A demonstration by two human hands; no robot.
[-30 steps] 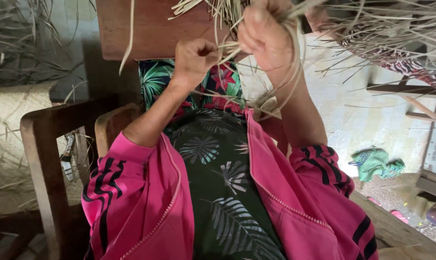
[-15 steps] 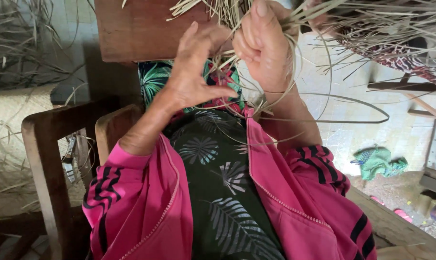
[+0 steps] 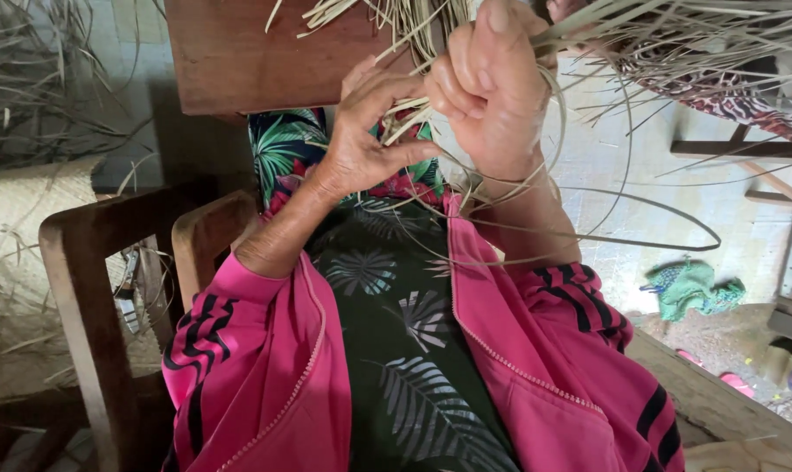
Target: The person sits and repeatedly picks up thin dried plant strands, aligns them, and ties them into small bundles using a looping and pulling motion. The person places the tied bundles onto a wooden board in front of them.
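Two bare hands working pale dried straw strips above my lap, seen from the head camera.

My right hand (image 3: 492,87) is curled tight, fingers (image 3: 453,83) folded over a bundle of thin, pale dried straw strips (image 3: 413,26) that fans out upward past the top edge; my left hand (image 3: 365,144) is half open, thumb and forefinger bent toward each other and pinching a few strands just below that bundle, the two hands nearly touching. Long loose strands arc from the right hand out to the right. Behind the hands lies a brown wooden board (image 3: 238,61). Below them I see pink jacket sleeves with black stripes (image 3: 256,367), a brown wooden chair frame (image 3: 90,288) at left, and a crumpled green cloth (image 3: 693,288) on the floor at right.
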